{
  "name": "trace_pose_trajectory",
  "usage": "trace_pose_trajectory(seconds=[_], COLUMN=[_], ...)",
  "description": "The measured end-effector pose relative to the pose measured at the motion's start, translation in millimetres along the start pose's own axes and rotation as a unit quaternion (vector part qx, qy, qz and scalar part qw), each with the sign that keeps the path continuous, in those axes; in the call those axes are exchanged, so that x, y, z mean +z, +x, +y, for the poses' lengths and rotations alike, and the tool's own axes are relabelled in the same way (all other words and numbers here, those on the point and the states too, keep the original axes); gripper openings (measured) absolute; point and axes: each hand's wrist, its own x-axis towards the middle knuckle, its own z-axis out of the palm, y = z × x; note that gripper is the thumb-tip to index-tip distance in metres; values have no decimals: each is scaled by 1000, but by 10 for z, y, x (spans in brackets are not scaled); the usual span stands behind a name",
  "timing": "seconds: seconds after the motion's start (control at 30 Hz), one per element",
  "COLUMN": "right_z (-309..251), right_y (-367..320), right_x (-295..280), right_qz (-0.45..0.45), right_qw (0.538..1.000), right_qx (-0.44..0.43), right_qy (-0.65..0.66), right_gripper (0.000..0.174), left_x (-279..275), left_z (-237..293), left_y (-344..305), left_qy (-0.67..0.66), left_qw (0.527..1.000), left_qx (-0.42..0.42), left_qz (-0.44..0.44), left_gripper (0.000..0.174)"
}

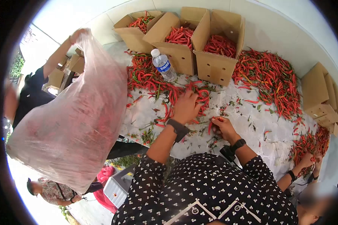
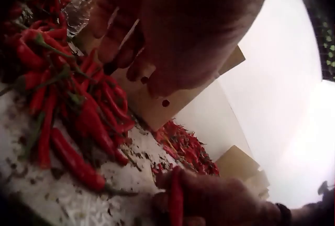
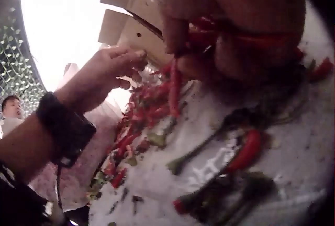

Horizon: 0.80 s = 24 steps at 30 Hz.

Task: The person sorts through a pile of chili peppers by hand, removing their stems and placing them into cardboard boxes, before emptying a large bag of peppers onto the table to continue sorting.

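Observation:
My left hand (image 1: 187,107) is over a small heap of red chilies (image 1: 172,93) in the middle of the table. Its fingers hang loosely, with nothing visible between them in the left wrist view. To its right, my right hand (image 1: 224,128) pinches a red chili (image 3: 174,90) that points downward. More red chilies (image 3: 204,37) show inside its curled fingers in the right wrist view. Loose green stems (image 3: 196,150) and a red chili (image 3: 247,151) lie on the white sheet below it.
Three cardboard boxes (image 1: 214,69) of chilies stand along the back, with a water bottle (image 1: 163,66) before them. Another chili heap (image 1: 268,77) lies right. At left a person lifts a large plastic bag (image 1: 75,116); another person's hands (image 1: 308,159) work at far right.

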Motion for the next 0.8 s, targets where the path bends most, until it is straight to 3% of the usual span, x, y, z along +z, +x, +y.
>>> trace_pose_trajectory(seconds=[0.03, 0.17, 0.23, 0.33, 0.47, 0.5, 0.6, 0.7, 0.8], right_z=[-20, 33, 67, 43, 98, 95, 92, 39, -30], right_y=[-20, 0, 29, 13, 44, 45, 62, 89, 130], right_x=[3, -11, -53, -51, -103, -91, -54, -45, 101], right_qz=[0, 4, 3, 6, -9, -7, 31, -1, -48], right_qw=[1000, 1000, 1000, 1000, 999, 999, 997, 998, 995], right_qx=[4, -16, -13, -9, 5, 6, -2, 12, -41], right_qy=[1, -9, -9, -1, 49, 51, 65, 55, 83], right_gripper=[16, 14, 14, 13, 11, 11, 13, 14, 14], left_x=[63, 359, 455, 479, 324, 276, 156, 60, -46], left_z=[-40, -123, -140, -111, -119, -87, -86, -107, 2], left_y=[86, 288, 271, 177, -241, -291, -380, -442, -450], left_qy=[-13, 30, 64, 61, -6, -42, -39, -39, -95], left_qw=[999, 999, 992, 990, 994, 997, 998, 997, 992], left_qx=[-28, -22, -29, 8, 3, 2, -37, -67, -75], left_qz=[-42, -11, -101, -124, -111, -60, -20, -10, 31], left_gripper=[41, 41, 42, 35, 28, 23, 25, 27, 25])
